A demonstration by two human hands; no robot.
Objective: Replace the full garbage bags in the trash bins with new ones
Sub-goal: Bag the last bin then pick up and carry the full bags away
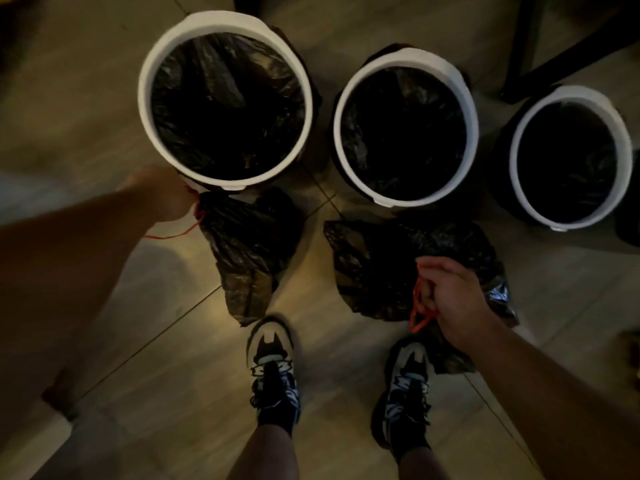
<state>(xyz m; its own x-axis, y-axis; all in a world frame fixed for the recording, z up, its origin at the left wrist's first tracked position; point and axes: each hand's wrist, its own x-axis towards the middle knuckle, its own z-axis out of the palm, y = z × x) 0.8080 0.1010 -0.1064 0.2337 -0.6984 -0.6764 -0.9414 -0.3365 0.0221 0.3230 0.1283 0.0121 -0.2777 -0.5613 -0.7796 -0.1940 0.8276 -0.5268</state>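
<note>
The right hand (450, 296) is curled into a fist around the red drawstring (419, 311) of a black garbage bag (374, 268). The string loops out below the knuckles, and the bag spreads out under and behind the hand, on the near side of the middle bin (406, 128). A fold of this bag reaches down to the right shoe (407, 393).

The left hand (166, 194) is blurred; it appears closed at the gathered neck of a second black garbage bag (249, 251), though how the fingers sit cannot be told. A thin red cord (176, 233) trails from that neck back under the wrist. This bag lies just right of the hand, to the near left of the middle bin and touching the near edge of the left bin (225, 98). Its lower end nearly reaches the left shoe (273, 368).

The left bin stands just left of the middle bin, and the right bin (569, 157) just right of it. All three have white rims and black liners inside. The bins, bags and shoes rest on a tiled floor (166, 358).
</note>
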